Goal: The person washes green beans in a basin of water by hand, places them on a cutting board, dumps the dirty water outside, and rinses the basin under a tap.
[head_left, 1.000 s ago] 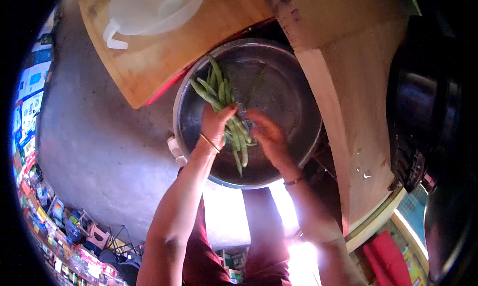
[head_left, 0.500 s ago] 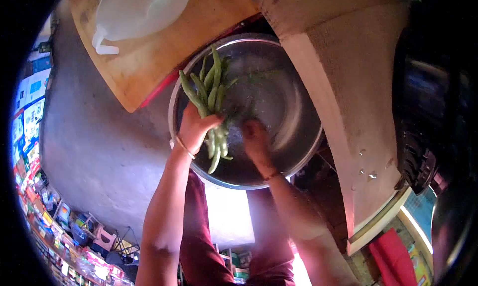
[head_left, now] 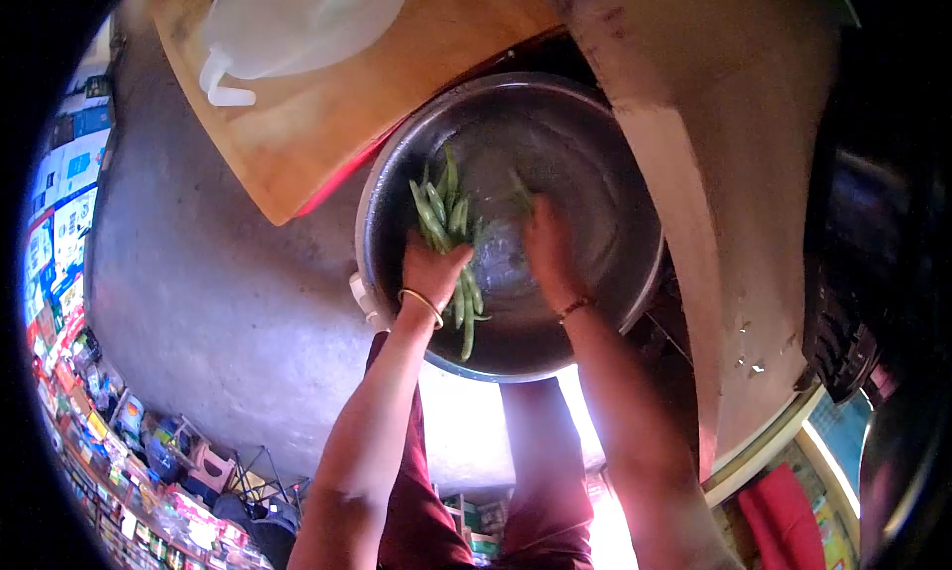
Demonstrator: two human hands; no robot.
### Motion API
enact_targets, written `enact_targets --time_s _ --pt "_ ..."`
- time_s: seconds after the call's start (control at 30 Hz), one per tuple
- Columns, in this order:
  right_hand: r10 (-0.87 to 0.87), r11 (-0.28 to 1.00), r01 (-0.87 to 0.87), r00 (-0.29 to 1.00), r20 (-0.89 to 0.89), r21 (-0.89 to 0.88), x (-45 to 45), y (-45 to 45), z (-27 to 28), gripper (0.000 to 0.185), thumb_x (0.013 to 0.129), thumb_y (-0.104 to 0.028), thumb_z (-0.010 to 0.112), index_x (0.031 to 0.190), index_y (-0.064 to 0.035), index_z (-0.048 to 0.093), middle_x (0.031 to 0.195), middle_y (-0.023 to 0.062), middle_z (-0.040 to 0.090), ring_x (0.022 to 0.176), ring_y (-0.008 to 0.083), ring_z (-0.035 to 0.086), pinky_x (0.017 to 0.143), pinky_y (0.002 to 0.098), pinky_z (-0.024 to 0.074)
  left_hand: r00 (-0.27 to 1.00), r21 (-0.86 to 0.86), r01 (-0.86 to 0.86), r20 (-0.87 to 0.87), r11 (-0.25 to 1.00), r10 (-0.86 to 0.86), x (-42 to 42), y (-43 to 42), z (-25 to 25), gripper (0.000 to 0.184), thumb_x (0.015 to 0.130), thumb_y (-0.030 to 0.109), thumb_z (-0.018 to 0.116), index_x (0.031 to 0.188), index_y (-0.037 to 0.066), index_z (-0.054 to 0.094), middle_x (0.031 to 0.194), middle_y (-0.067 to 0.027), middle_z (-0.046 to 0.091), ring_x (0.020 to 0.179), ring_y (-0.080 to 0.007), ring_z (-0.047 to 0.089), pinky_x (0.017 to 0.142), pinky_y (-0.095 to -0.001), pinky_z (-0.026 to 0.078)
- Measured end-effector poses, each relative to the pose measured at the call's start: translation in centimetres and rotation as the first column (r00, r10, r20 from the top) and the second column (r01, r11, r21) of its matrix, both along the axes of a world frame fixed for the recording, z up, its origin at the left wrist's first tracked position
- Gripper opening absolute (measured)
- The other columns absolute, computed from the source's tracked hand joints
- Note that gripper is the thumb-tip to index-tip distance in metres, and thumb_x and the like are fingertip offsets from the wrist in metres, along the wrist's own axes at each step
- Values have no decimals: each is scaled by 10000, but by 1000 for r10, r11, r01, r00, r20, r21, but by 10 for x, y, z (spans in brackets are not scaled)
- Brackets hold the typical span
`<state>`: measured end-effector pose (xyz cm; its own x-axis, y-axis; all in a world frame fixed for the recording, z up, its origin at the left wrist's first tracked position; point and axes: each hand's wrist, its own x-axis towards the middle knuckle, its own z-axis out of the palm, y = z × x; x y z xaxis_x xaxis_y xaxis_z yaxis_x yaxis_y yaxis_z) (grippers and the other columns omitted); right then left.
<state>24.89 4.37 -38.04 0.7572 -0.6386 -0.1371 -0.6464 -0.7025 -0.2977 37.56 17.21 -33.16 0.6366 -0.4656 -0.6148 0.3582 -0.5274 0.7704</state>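
My left hand (head_left: 436, 262) is closed around a bunch of long green beans (head_left: 433, 213), whose ends stick out above and below the fist. It hovers over the left side of a wide round metal basin (head_left: 372, 208), which seems to hold some water. To its right, my right hand (head_left: 553, 248) is inside the basin, slightly blurred. A few green beans (head_left: 522, 191) show at its fingertips, and its fingers look curled on them, though they are partly hidden.
A wooden board or tabletop (head_left: 288, 133) lies beyond the basin, with a translucent white plastic jug (head_left: 307, 24) on it. A large brown panel (head_left: 734, 173) rises at right. Crowded shelves of goods (head_left: 129, 451) line the lower left. Grey floor (head_left: 228, 272) surrounds the basin.
My left hand has lowered the bunch of beans further into the basin. My right hand has reached forward to the beans that lay in the basin. The view has shifted slightly.
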Motion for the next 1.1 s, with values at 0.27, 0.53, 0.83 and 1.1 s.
enact_targets --time_s 0.27,0.53,0.83,1.1 --pt "-814 -447 -137 472 -338 884 -9 -16 71 282 863 -319 454 924 -52 523 617 14 468 552 96 433 517 236 363 988 -141 84 143 986 -64 -9 -3 -9 634 628 115 645 1151 -35 320 1129 -228 419 1062 -327 407 928 -369 299" --pt "-691 294 284 723 -3 913 -10 -8 93 272 873 -311 442 910 -55 526 672 -23 473 537 48 428 496 208 364 830 -181 372 504 910 -239 -27 -28 77 378 829 71 459 1182 -29 368 1106 -177 475 1029 -257 463 874 -311 364" --pt "-375 867 282 912 165 412 -12 9 71 276 827 -280 509 914 -19 530 840 126 560 747 314 536 663 365 434 974 -108 94 215 990 -69 -61 -30 44 473 852 182 487 1232 -30 302 1104 -164 469 1062 -230 433 918 -302 315" --pt "-356 932 336 920 164 137 37 10 44 380 803 -279 543 1054 -1 479 1026 180 474 996 316 448 862 387 349 904 -13 -108 415 994 103 -18 -28 1 461 807 228 538 1124 -69 384 1136 -234 431 1060 -306 424 918 -348 303"
